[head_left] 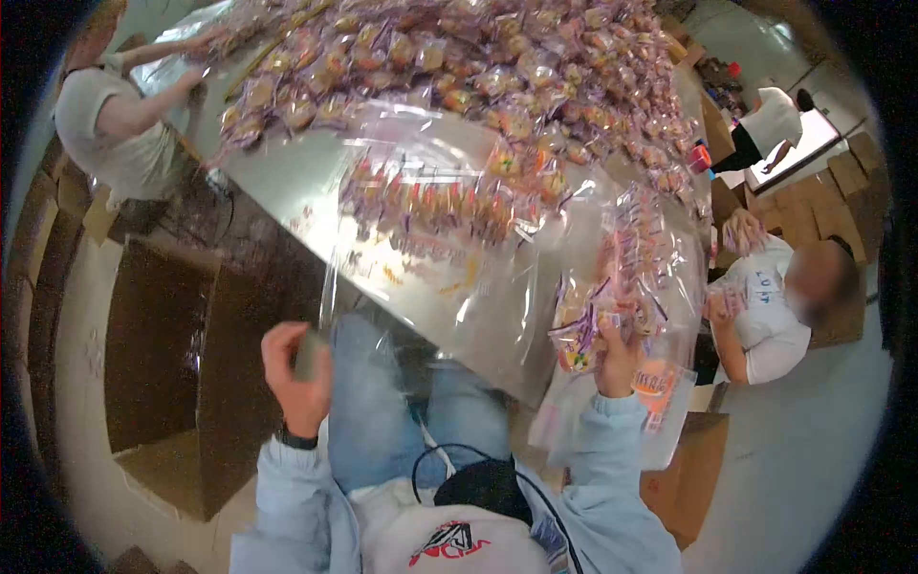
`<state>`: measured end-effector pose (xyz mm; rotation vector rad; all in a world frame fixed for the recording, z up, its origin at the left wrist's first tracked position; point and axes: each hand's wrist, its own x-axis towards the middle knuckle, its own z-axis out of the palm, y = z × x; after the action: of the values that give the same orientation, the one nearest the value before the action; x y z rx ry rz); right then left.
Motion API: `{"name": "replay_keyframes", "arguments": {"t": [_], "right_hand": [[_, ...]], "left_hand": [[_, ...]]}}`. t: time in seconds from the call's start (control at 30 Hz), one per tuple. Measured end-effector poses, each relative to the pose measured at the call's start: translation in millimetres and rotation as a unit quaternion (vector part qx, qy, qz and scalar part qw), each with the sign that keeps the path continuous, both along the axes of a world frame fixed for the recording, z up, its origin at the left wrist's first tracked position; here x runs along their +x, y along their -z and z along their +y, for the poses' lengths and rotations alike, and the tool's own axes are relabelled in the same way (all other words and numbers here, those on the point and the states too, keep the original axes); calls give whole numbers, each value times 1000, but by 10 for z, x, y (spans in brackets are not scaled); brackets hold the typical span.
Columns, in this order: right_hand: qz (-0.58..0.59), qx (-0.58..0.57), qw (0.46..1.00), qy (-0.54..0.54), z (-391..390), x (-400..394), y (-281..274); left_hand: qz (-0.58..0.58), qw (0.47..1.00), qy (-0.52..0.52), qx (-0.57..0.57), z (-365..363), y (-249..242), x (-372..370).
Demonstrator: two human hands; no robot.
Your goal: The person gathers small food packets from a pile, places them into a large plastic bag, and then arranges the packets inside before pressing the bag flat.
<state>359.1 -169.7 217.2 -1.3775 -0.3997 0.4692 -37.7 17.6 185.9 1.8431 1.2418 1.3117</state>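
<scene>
My left hand [295, 375] is raised beside the table's near edge, left of my jeans. Its fingers are curved and a gap shows between them and the thumb; I make out nothing gripped there. My right hand [617, 362] is closed on small wrapped snack packets [577, 335] with purple-edged wrappers. Around it spreads a clear plastic bag [674, 287] with orange print, holding a row of packets. Left of that, another clear bag [421, 253] with a row of packets inside lies on the metal table [521, 325].
A large heap of wrapped packets [459, 67] covers the far table. An open cardboard box [158, 354] stands at my left, another box [700, 469] at my right. Co-workers stand at left [120, 124], right [775, 301] and far right [770, 124].
</scene>
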Motion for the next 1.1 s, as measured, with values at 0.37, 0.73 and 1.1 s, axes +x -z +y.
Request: {"name": "replay_keyframes", "arguments": {"t": [0.37,0.73,1.1], "right_hand": [[196,141,954,-175,-101,-593,-131],[207,203,908,-302,117,-1183,-238],[5,162,942,-295,576,-1562,-9]], "left_hand": [[308,912,159,221,569,-128,651],[165,962,155,154,391,-694,1139],[105,969,208,80,409,-940,1015]]}}
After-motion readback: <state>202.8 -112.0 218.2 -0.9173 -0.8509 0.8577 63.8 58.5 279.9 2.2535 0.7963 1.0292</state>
